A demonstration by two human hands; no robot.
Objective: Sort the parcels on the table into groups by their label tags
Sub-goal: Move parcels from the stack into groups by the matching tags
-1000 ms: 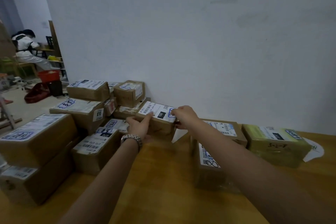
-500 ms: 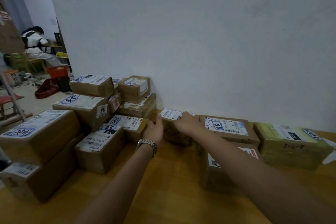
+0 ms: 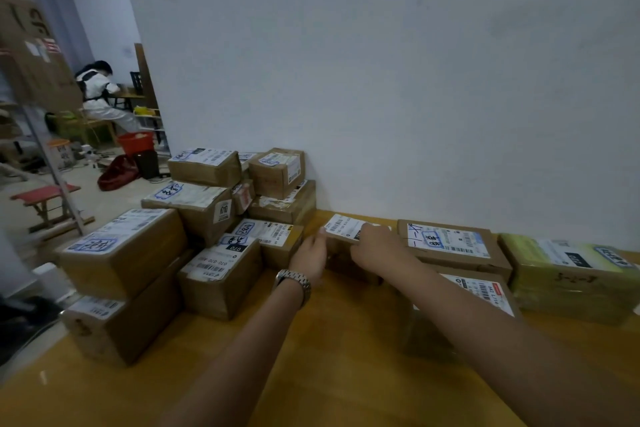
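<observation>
Left hand (image 3: 309, 255), right hand (image 3: 375, 246) gripping parcel (image 3: 341, 227) from both sides; parcel sitting on table (image 3: 311, 374).

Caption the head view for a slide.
Left hand and right hand hold a labelled parcel on the wooden table.

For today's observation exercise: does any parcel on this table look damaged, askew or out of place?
The yellow-green parcel at far right is the only one not plain brown. A small parcel wedged in the left pile sits tilted; the carton beside it seems to carry a torn label.
</observation>
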